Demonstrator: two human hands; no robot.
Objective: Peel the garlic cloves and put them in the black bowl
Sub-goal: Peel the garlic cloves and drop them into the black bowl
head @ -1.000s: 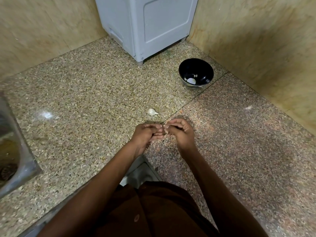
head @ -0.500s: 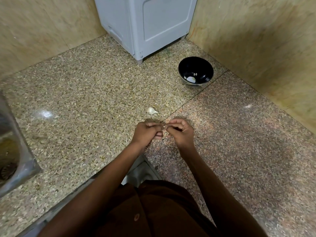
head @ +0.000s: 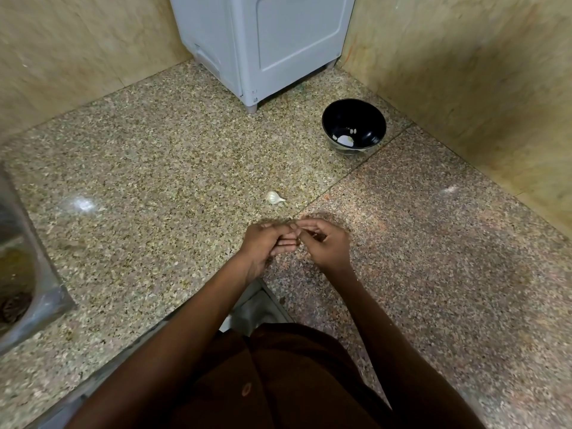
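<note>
Granite counter (head: 154,181); curled fingers (head: 309,226) touching.

Two bare forearms with no sleeves reaching the wrists, left hand (head: 266,243) and right hand (head: 328,246) without rings, watch or gloves, dark brown garment (head: 278,376) at the near edge, one small round brown button (head: 246,389) on its front
</note>
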